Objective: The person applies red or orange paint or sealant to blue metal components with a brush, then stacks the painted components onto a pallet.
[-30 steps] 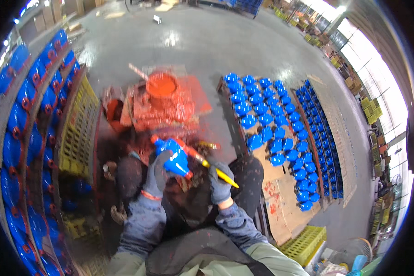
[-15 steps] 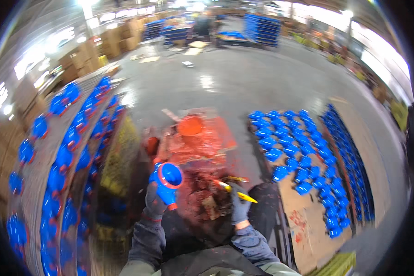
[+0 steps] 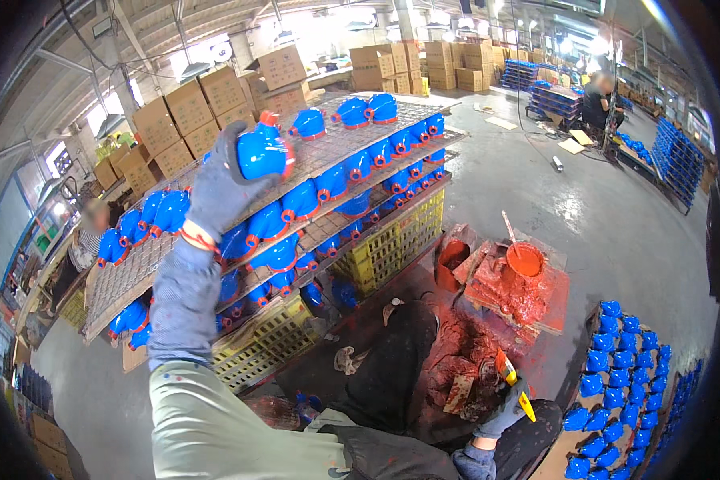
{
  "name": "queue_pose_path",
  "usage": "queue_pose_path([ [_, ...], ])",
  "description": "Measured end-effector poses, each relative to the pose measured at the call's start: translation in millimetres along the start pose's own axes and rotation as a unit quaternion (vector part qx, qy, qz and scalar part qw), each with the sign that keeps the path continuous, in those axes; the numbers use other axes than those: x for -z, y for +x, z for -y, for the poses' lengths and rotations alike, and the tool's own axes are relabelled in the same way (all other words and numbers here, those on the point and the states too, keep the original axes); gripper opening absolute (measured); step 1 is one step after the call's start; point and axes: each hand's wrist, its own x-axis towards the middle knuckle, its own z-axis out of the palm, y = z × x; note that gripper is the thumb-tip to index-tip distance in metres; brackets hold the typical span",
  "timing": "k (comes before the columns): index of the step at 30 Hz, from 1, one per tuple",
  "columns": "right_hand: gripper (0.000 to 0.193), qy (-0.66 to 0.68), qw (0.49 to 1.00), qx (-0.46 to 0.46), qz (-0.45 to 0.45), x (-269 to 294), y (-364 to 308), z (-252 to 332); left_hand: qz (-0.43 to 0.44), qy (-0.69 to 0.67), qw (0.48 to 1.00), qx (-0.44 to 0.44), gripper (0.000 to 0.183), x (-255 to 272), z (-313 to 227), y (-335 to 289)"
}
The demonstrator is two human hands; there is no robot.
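Where the mesh rack [image 3: 140, 268] stands at the left, the gloved left hand [image 3: 226, 178] holds a blue part [image 3: 262, 155] above it, fingers wrapped around the body; whether it touches the mesh, I cannot tell. This grip seems good, since the red rims may be wet and should not be rubbed. I would lower the part slowly, leaving a gap from the neighbouring blue pieces [image 3: 308, 124]. Farther right, the right hand [image 3: 502, 414] is closed around a yellow-handled brush [image 3: 526, 406], best held low, with its red tip turned toward the paint pot [image 3: 526, 259].
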Motion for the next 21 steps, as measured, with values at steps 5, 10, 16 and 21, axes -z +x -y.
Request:
queue_pose_path([
  [5, 0.036, 0.002, 1.000, -0.008, 0.021, -5.4, -0.3, 17.6, 0.170, 0.295, 0.934, 0.107, 0.082, 4.5, 81.8, 30.0],
  [10, 0.037, 0.004, 1.000, 0.004, 0.004, -8.5, -2.2, 21.9, 0.277, 0.356, 0.866, 0.215, 0.072, -12.8, 142.3, 35.0],
  [16, 0.051, 0.035, 0.998, 0.015, -0.055, -8.5, -14.9, 33.5, 0.119, 0.111, 0.980, -0.117, 0.044, -93.5, 32.4, 1.5],
  [21, 0.041, 0.120, 0.981, 0.148, -0.034, 13.8, -26.3, 58.5, 0.400, -0.356, 0.790, -0.297, 0.048, -180.6, -149.4, -93.4],
])
